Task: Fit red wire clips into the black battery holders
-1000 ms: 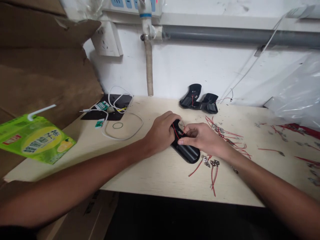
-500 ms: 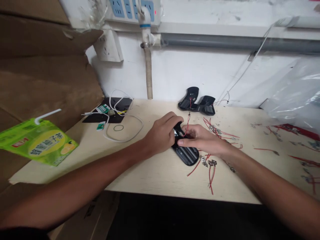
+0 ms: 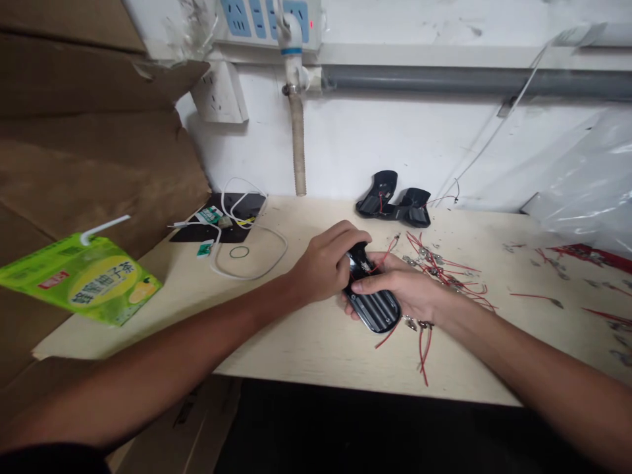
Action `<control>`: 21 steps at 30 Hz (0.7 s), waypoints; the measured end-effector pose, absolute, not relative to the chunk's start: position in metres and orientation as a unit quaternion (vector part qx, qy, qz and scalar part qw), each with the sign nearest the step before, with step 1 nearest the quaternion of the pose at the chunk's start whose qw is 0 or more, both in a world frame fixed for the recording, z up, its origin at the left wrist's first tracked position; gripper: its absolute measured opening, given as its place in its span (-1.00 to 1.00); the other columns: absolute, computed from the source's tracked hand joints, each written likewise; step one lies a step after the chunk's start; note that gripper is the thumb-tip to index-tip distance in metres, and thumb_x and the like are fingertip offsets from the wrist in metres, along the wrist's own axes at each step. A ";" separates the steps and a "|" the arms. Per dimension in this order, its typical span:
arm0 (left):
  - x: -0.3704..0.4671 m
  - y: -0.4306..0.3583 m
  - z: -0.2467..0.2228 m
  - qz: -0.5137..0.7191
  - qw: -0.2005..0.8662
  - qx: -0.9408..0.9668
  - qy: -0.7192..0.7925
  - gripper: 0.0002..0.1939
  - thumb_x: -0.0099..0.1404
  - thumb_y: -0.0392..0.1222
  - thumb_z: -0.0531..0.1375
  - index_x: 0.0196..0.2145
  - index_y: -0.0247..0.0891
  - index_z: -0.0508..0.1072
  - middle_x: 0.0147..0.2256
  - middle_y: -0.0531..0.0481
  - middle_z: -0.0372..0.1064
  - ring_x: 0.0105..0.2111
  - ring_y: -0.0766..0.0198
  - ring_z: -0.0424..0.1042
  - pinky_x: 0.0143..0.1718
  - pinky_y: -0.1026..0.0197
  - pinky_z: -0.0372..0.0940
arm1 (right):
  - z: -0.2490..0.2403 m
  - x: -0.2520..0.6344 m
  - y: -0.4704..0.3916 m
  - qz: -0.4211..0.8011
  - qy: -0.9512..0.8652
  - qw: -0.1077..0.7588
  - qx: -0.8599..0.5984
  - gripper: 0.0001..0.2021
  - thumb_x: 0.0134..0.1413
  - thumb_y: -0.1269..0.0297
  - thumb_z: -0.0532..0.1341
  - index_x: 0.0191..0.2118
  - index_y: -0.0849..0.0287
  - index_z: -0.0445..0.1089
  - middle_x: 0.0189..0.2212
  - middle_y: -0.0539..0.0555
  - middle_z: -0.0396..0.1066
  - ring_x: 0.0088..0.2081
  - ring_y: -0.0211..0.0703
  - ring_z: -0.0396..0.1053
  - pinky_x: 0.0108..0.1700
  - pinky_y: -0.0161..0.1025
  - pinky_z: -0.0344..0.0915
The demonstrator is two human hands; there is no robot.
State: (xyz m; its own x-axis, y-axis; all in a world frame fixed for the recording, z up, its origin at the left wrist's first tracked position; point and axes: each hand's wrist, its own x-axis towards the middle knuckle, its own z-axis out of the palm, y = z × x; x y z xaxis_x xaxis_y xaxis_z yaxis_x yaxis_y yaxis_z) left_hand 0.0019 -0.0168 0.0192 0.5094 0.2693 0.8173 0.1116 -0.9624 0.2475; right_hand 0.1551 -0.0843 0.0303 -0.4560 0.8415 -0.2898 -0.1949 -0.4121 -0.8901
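A black plastic battery housing [image 3: 378, 309] with ribbed slots is between my hands, over the table. My left hand [image 3: 328, 262] grips its upper end, fingers curled over the top. My right hand [image 3: 407, 284] holds it from the right, thumb across its face and fingertips showing under its left side. A thin red wire [image 3: 388, 255] rises from its upper part beside my right hand. Close to my right hand lie loose metal battery contacts with red wires [image 3: 424, 355]. Two joined black plastic shells [image 3: 395, 203] with red wires rest farther back by the wall.
A green drink carton [image 3: 93, 280] with a straw stands at the left by cardboard [image 3: 93, 151]. A white cable [image 3: 284, 250] loops over a black sheet [image 3: 190, 232]. More wired contacts [image 3: 538, 297] are scattered at the right, near clear plastic [image 3: 587, 178]. A hose [image 3: 299, 145] hangs against the wall.
My right hand has wrapped farther around the battery housing, its fingers now showing beneath. The red wire has swung to the right. The view has shifted slightly.
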 end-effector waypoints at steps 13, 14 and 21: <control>-0.004 -0.012 0.031 0.450 0.188 0.862 0.137 -0.61 0.07 -0.46 0.00 -0.16 -0.23 0.39 -0.24 -0.05 0.40 -0.24 0.27 0.39 -0.21 0.17 0.35 | 0.032 0.161 -0.080 0.743 -0.416 0.364 -0.377 -0.66 -0.11 0.38 0.36 -0.20 0.20 0.25 -0.40 0.11 0.48 -0.40 -0.10 0.50 -0.28 -0.14 0.44; -0.006 -0.010 0.034 0.440 0.235 0.856 0.139 -0.63 0.11 -0.40 0.03 -0.12 -0.23 0.38 -0.22 -0.06 0.41 -0.22 0.25 0.40 -0.20 0.15 0.35 | 0.034 0.167 -0.078 0.743 -0.422 0.363 -0.372 -0.65 -0.10 0.35 0.36 -0.18 0.20 0.26 -0.38 0.12 0.48 -0.40 -0.10 0.50 -0.30 -0.15 0.45; -0.008 0.004 0.035 0.425 0.470 0.759 0.153 -0.70 0.30 -0.11 0.00 -0.11 -0.28 0.37 -0.20 -0.15 0.40 -0.30 0.25 0.45 -0.43 0.25 0.35 | 0.068 0.199 -0.088 0.740 -0.557 0.091 -0.367 -0.53 -0.17 0.41 0.37 -0.04 0.28 0.37 -0.32 0.13 0.49 -0.41 -0.13 0.48 -0.36 -0.18 0.44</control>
